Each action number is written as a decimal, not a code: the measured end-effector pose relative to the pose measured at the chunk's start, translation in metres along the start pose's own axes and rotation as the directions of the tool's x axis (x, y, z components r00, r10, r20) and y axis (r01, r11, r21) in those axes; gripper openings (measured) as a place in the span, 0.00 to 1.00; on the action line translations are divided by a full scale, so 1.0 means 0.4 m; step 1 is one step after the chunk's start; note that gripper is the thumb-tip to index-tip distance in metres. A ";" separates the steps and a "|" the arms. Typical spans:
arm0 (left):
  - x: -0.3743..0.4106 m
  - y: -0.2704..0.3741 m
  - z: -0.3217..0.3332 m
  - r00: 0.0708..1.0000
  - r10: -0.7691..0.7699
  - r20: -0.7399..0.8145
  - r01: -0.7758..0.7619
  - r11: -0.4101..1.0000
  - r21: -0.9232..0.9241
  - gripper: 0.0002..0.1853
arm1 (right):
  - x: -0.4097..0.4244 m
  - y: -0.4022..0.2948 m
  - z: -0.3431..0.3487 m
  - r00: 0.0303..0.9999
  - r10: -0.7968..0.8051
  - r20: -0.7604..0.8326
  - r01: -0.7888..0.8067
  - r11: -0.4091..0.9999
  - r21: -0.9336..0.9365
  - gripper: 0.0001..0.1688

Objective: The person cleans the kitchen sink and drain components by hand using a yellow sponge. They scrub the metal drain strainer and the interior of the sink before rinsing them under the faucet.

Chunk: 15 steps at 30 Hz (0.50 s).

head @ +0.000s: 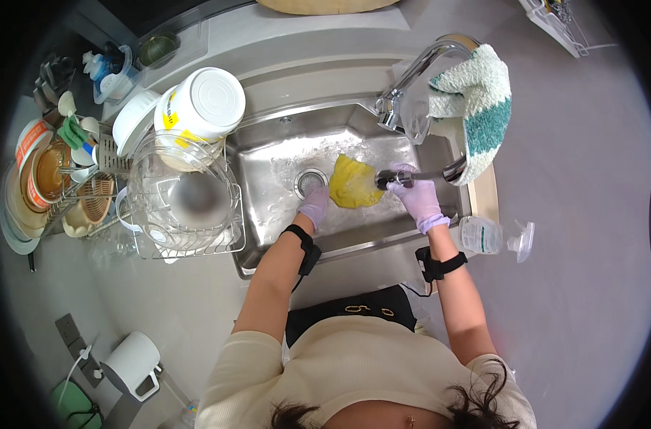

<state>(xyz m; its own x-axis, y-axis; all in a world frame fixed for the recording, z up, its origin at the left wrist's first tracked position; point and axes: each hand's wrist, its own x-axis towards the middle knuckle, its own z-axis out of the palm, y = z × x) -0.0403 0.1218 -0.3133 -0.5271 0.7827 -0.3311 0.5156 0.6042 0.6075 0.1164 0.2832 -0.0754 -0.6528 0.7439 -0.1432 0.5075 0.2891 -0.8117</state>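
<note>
A yellow cloth (355, 182) is in the stainless steel sink (272, 214), looking wet. My right hand (419, 201), in a thin lilac glove, grips the pull-out spray head (388, 179) of the faucet, which points left at the cloth. Gloved the same way, my left hand (315, 206) reaches down by the drain strainer (310, 183), right beside the cloth's left edge. Its fingertips are blurred, and whether they touch the cloth or hold anything is unclear. Water drops cover the basin floor.
A wire dish rack (242, 220) with a clear bowl (143, 182) and a white bucket (216, 99) stands left of the sink. The chrome faucet (419, 64) arches at the back right, with a white and green fluffy cloth (486, 115) hanging over it. A clear pump bottle (481, 235) lies at right.
</note>
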 end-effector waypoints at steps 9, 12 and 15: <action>-0.009 0.141 0.018 0.990 0.034 0.140 -0.043 0.997 0.066 0.16 | 0.025 0.003 -0.031 0.999 -0.052 0.013 0.052 0.998 -0.018 0.23; 0.013 0.156 0.090 0.991 -0.061 0.121 0.051 0.996 0.079 0.17 | 0.014 -0.021 -0.046 0.987 0.142 0.077 -0.150 0.983 0.106 0.23; 0.017 0.136 0.115 0.977 0.034 0.210 -0.040 0.999 0.024 0.16 | 0.019 -0.029 -0.062 0.971 0.099 0.219 -0.113 0.992 0.051 0.24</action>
<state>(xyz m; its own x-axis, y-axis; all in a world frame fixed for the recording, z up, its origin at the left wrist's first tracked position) 0.0153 0.1669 -0.3159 -0.3553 0.8168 -0.4546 0.5522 0.5758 0.6029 0.1196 0.3004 -0.0529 -0.7067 0.6187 -0.3433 0.5482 0.1721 -0.8184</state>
